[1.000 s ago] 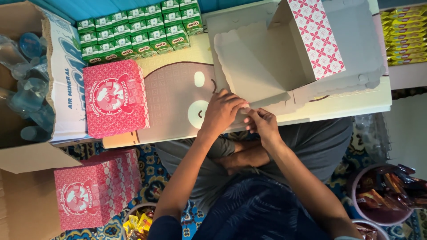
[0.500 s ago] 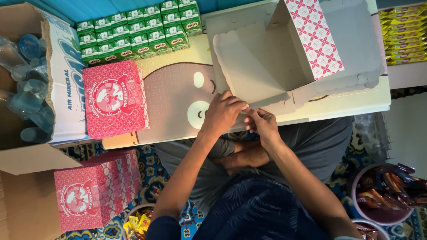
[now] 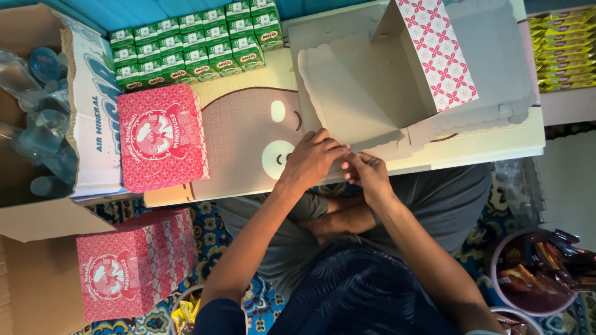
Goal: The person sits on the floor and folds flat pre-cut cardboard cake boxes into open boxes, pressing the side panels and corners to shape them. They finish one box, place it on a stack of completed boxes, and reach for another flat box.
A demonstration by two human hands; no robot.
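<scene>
Table (image 3: 509, 146) with boxes, drink cartons (image 3: 192, 43)

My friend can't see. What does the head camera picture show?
Two hands, left hand and right hand, meet at the near edge of an open, half-folded cardboard box with a pink flower pattern on a low table. A closed pink box and rows of small green drink cartons sit to the left.

Your hands pinch the near edge of a half-folded cardboard box (image 3: 397, 93), grey inside, pink floral outside, flaps splayed open.
</scene>
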